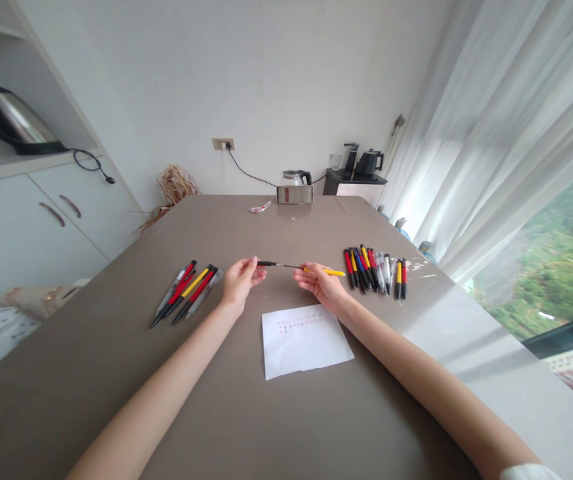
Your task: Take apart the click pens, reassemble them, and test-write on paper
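Observation:
My left hand (240, 278) pinches the black front piece (267, 264) of a pen, with a thin refill showing between my hands. My right hand (322, 284) grips the yellow pen barrel (335, 272), held level above the brown table (116, 373). The two parts are pulled a little apart. A white sheet of paper (302, 341) with faint red writing lies just below both hands. Left of my left hand lies a group of several red, yellow and clear pens (189, 292). Right of my right hand is a row of several mixed-colour pens (375, 269).
At the table's far edge stand a glass kettle on a base (295, 187) and a small wrapper (259, 207). A side stand with black kettles (361, 170) is beyond. White cabinets (41, 220) are at left, curtains and window (516, 167) at right.

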The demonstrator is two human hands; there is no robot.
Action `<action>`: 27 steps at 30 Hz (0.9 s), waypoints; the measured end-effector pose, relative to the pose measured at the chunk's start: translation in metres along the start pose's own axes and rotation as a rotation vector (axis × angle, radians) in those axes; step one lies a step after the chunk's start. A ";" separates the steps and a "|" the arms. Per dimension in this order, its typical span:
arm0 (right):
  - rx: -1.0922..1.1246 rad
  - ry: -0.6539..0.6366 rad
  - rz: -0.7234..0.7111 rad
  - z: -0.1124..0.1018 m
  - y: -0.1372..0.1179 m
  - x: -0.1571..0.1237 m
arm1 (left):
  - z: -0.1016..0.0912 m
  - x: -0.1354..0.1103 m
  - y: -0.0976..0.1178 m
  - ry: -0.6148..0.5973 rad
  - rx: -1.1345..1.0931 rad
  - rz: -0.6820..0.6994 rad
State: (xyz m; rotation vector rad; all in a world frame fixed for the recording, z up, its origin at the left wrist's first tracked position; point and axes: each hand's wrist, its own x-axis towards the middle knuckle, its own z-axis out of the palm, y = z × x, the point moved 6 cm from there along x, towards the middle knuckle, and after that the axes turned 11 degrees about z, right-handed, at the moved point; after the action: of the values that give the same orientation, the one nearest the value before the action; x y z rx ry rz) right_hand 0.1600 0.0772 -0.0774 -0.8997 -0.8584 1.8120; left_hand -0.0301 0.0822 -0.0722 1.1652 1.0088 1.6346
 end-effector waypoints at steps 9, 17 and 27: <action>0.042 0.003 -0.038 -0.003 -0.002 0.001 | -0.001 0.000 -0.003 0.016 -0.023 -0.002; 0.050 0.012 -0.053 -0.007 -0.003 0.005 | -0.013 0.006 0.000 0.058 0.119 0.037; 0.040 0.070 -0.162 -0.023 -0.024 0.005 | 0.021 0.015 0.003 -0.397 1.039 0.256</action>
State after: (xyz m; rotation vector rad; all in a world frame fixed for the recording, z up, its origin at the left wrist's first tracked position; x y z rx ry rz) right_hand 0.1882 0.0944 -0.0693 -0.8390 -0.8244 1.6437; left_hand -0.0131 0.0986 -0.0605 2.2612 1.5259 0.9213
